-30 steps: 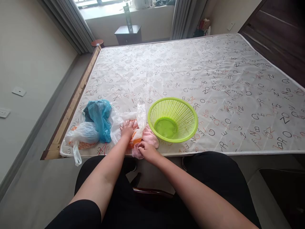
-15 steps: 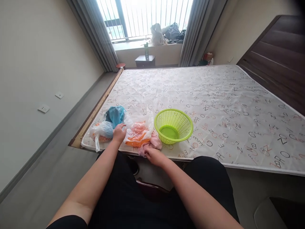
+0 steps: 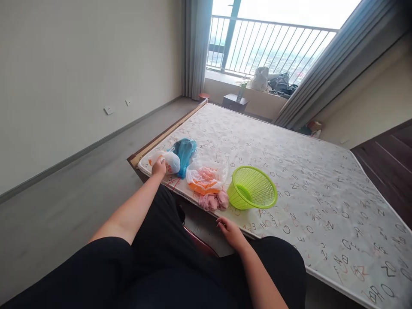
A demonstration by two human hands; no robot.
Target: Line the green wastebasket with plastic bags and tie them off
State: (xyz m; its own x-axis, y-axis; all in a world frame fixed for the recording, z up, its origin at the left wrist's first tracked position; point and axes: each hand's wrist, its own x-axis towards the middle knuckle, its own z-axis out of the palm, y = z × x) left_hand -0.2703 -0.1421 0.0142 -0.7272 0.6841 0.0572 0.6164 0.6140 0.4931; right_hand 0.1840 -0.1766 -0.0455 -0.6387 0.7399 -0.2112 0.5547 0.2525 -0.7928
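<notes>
My left hand (image 3: 159,167) is closed on a white plastic bag (image 3: 172,162) with orange print at the mattress's near left corner. Just right of that lies a blue plastic bag (image 3: 186,156) with something dark beside it. A white and orange plastic bag (image 3: 206,178) lies spread out in the middle, and a crumpled pink cloth (image 3: 215,201) sits in front of it at the edge. My right hand (image 3: 230,231) hangs just off the mattress edge, fingers loosely curled and apart, holding nothing visible. The green plastic basket (image 3: 238,201) stands tilted beside the cloth.
The mattress (image 3: 309,184), printed with letters, stretches to the right. A wooden bed rail (image 3: 167,137) runs along its left side. A small nightstand (image 3: 234,103) with a bottle stands by the window. Below the near edge, a dark red seat (image 3: 201,241) shows between my legs.
My view has turned left. My left hand has moved left and taken hold of the white bag. My right hand has let go of the pink cloth and drawn back off the edge.
</notes>
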